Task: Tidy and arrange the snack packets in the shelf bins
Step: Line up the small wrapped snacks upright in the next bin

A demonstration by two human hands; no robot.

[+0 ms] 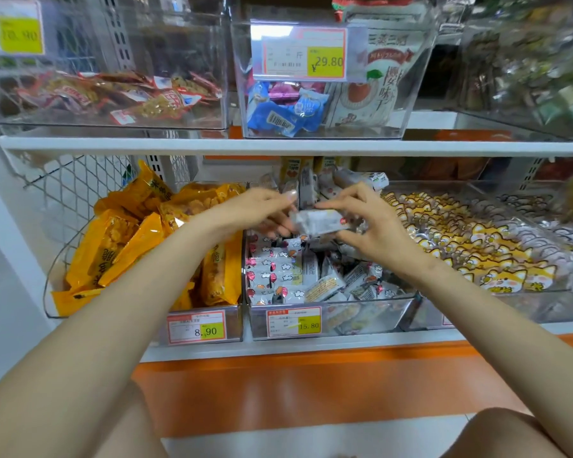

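Observation:
Both my hands hover over the middle clear bin (pixel 331 317) on the lower shelf, which is filled with several small white snack packets (pixel 280 272). My left hand (pixel 262 211) and my right hand (pixel 368 219) hold one white packet (pixel 321 221) between them, fingers curled round its two ends. The packet is blurred and sits a little above the pile. Some packets stand upright at the back of the bin (pixel 306 188).
A bin of orange-yellow bags (pixel 136 239) stands to the left, a bin of yellow cat-print packets (pixel 477 239) to the right. The upper shelf carries clear bins with red packets (pixel 113 97) and blue packets (pixel 278 114). Price labels (pixel 293 322) hang on the bin fronts.

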